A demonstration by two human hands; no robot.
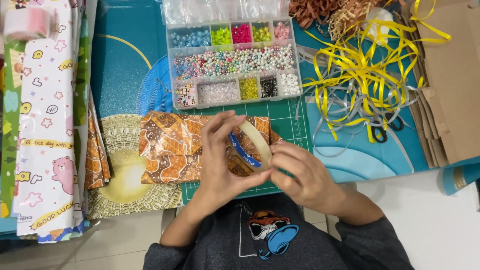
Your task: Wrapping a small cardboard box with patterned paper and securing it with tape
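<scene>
My left hand [220, 160] and my right hand [302, 175] both hold a roll of clear tape [256, 141] with a blue inner ring, just above the table edge. The left fingers curl over the top of the roll; the right fingers pinch its lower right side. Under the hands lies a box wrapped in brown batik-patterned paper [172, 147] on a green cutting mat [287, 115].
A clear compartment box of coloured beads [235, 62] stands behind the wrapped box. A tangle of yellow and silver ribbon [360, 75] with black-handled scissors [385, 127] lies right. Flat cardboard [450, 85] is far right; rolls of patterned wrapping paper [47, 115] far left.
</scene>
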